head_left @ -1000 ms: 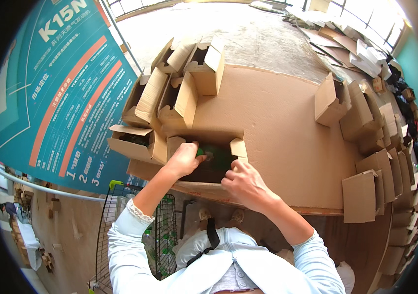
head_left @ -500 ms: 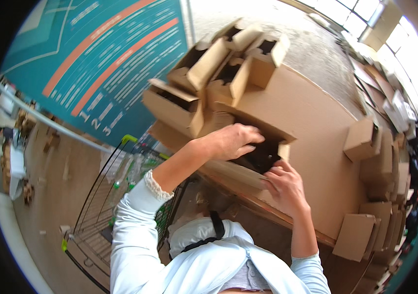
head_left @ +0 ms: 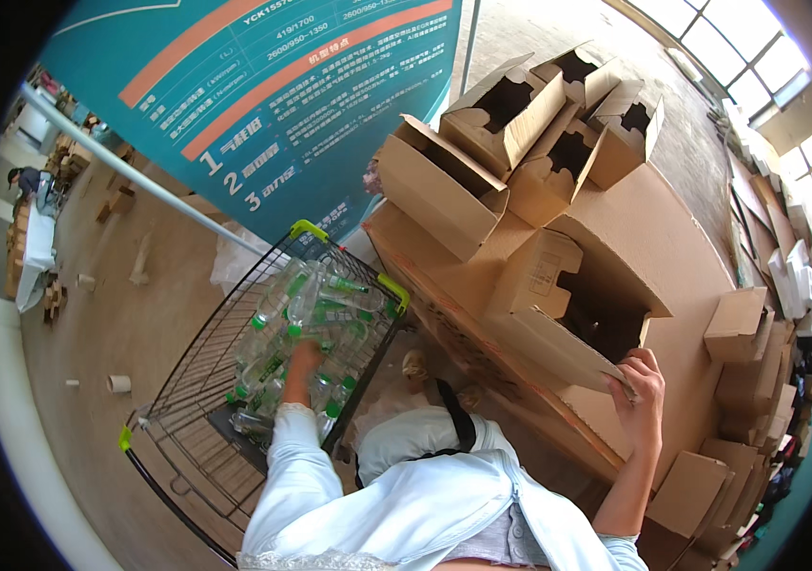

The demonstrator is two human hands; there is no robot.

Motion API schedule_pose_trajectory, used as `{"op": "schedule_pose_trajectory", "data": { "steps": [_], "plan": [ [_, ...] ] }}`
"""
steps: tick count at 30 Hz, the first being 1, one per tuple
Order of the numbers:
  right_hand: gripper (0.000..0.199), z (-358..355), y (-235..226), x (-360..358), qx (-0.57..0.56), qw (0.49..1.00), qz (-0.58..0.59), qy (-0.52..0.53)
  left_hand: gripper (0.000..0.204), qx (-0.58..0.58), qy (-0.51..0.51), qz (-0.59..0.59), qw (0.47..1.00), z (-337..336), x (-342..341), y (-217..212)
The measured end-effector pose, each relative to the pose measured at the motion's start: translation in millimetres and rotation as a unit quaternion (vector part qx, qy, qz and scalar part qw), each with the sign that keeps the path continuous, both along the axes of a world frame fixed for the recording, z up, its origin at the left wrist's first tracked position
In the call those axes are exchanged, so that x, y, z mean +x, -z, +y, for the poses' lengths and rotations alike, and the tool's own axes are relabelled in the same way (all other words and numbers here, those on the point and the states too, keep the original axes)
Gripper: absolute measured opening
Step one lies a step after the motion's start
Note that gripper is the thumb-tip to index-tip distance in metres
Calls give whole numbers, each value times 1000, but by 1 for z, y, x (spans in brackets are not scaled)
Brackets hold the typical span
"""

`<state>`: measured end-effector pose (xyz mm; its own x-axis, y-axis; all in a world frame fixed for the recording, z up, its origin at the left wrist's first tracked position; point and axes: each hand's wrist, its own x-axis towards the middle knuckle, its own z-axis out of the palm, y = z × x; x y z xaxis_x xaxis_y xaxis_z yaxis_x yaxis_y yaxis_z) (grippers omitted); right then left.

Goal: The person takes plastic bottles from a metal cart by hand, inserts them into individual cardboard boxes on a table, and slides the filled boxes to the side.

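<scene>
My right hand (head_left: 641, 392) grips the near right edge of an open cardboard box (head_left: 558, 343), its fingers curled over the wall. The box stands on a large brown cardboard surface (head_left: 686, 252) with its flaps up, and its inside is dark. On my left, my left hand (head_left: 303, 364) is down among clear plastic bottles with green caps (head_left: 303, 303). They lie in a black wire shopping cart (head_left: 192, 366). The left fingers are blurred and partly hidden, so any hold on a bottle does not show.
Several more open cardboard boxes (head_left: 439, 195) stand close together beyond the held box. A teal banner (head_left: 330, 114) rises behind the cart. Flattened and stacked cartons (head_left: 701, 490) line the right side. Far left, a person (head_left: 30, 186) is by a table.
My left hand has left the box opening and reached down left into the cart's bottles. The right hand remains at the box's edge. My view has turned left, showing more of the cart.
</scene>
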<state>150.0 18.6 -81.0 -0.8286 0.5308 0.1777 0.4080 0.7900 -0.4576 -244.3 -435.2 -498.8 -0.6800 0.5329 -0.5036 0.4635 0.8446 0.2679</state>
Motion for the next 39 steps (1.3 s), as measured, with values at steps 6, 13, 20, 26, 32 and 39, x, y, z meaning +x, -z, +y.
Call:
{"op": "schedule_pose_trajectory", "data": {
  "steps": [6, 13, 20, 26, 32, 39],
  "plan": [
    [13, -7, -2, 1, 19, 999, -45, 24, 94, -79, -105, -78, 988, 51, 41, 50],
    [6, -14, -8, 0, 48, 995, -74, 49, 104, -227, 1, -112, 967, 87, 29, 41],
    [8, -15, -3, 4, 57, 993, -84, 56, 97, -61, -44, -81, 994, 65, 46, 41],
    [6, -12, 8, 15, 58, 993, -90, 43, 85, 56, -160, -14, 985, 46, 44, -69],
    [5, -10, 11, 17, 89, 993, -74, 14, 96, 527, -342, -93, 773, 71, 25, -218],
    [7, -8, 19, 20, 97, 995, -28, -14, 94, 742, 145, -308, 577, 310, 91, -422]
  ]
}}
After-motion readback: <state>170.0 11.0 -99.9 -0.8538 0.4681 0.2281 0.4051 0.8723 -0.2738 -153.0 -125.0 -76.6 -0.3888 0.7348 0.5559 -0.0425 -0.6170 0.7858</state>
